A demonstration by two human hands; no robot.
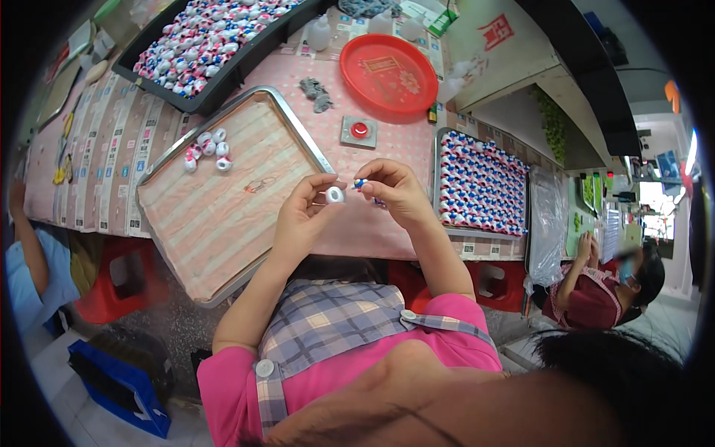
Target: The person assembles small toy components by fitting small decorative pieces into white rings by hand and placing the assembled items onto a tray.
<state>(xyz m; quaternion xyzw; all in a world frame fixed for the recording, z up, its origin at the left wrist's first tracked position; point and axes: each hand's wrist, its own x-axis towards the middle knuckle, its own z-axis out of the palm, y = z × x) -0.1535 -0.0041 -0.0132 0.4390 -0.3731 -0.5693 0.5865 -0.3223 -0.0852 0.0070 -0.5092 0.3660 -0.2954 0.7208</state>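
Between the thumb and fingers of my left hand (302,210) is a small white rounded piece (335,194) with a dark round hole facing up. My right hand (400,195) pinches a tiny blue, white and red part (360,184) just to the right of it, and the two do not touch. Under my right fingers another small blue and red piece (379,202) shows in part. To the left, a metal-rimmed tray (190,272) lined with striped cloth carries several white and pink rounded pieces (208,149) near its far left corner.
A second tray (482,232) at right is packed with rows of white, blue and red pieces. Far left stands a black crate (195,103) heaped with similar pieces. Ahead are a red basin (389,74), a square block with a red dish (359,131) and a grey rag (316,94). Co-workers sit either side.
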